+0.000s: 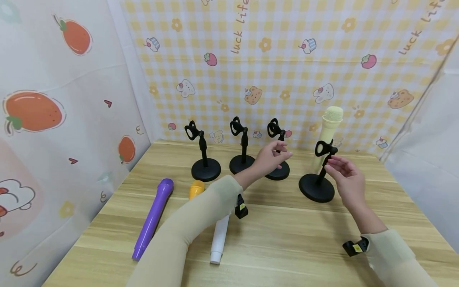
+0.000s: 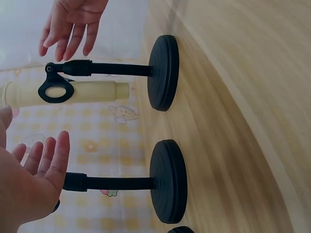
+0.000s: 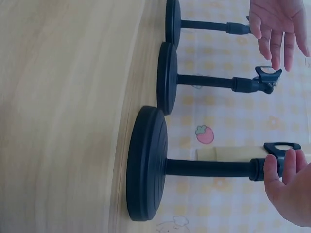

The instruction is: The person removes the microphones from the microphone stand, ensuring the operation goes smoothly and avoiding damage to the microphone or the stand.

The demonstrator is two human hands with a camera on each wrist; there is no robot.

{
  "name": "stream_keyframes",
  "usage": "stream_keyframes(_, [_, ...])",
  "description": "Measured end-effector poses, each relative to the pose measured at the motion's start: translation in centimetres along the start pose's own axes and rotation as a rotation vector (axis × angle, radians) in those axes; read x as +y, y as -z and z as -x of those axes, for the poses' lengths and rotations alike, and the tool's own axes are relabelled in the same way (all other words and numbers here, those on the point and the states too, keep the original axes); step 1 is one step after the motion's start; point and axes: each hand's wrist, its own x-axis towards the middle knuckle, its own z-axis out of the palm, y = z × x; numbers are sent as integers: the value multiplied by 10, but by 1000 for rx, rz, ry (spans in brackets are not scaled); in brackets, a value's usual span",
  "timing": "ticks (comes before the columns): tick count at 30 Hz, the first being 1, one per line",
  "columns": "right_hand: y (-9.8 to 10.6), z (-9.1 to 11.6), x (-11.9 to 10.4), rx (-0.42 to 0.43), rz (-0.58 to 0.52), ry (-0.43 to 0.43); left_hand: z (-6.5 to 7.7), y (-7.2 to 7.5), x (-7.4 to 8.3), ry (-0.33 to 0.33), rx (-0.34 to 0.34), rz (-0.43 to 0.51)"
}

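Observation:
A pale yellow microphone (image 1: 329, 127) stands nearly upright in the clip of the rightmost black microphone stand (image 1: 317, 187), its lower end hanging off the table in the left wrist view. Beside that stand's upper stem is my right hand (image 1: 348, 181), fingers loosely bent and holding nothing; the left wrist view shows its fingertips (image 2: 62, 52) just apart from the stand. My left hand (image 1: 270, 159) hovers in front of the third stand (image 1: 277, 171), partly covering it. Its fingers are relaxed, with nothing in them.
Two more black stands (image 1: 206, 170) (image 1: 241, 162) with bare clips line the back left. A purple microphone (image 1: 153, 219), an orange microphone (image 1: 196, 189) and a white microphone (image 1: 219, 239) lie on the wooden table (image 1: 279, 243); my left sleeve hides parts of the last two. Patterned cloth (image 1: 279, 79) hangs behind.

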Motion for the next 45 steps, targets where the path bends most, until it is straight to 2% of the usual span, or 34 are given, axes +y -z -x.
stream_keyframes(5, [3, -2, -4, 112, 8, -31, -11, -8, 2, -34, -23, 21])
stream_keyframes(8, [5, -4, -4, 147, 25, -46, -18, -13, 3, -61, -35, 21])
stream_keyframes(13, [9, -10, 1, 176, 54, -80, -32, -22, 4, -59, -44, 41])
stream_keyframes(21, [8, -17, 14, 177, 91, -104, -50, -39, 9, -8, -3, -23])
stream_keyframes(29, [5, -18, 19, 166, 135, -136, -62, -58, 17, 37, 51, -7])
stream_keyframes(33, [4, -20, 20, 165, 131, -141, -68, -67, 20, 58, 51, -18])
stream_keyframes(39, [-1, -21, 24, 169, 146, -130, -74, -78, 22, 70, 53, -10])
stream_keyframes(45, [-6, -24, 28, 185, 161, -134, -77, -86, 23, 42, 59, 28])
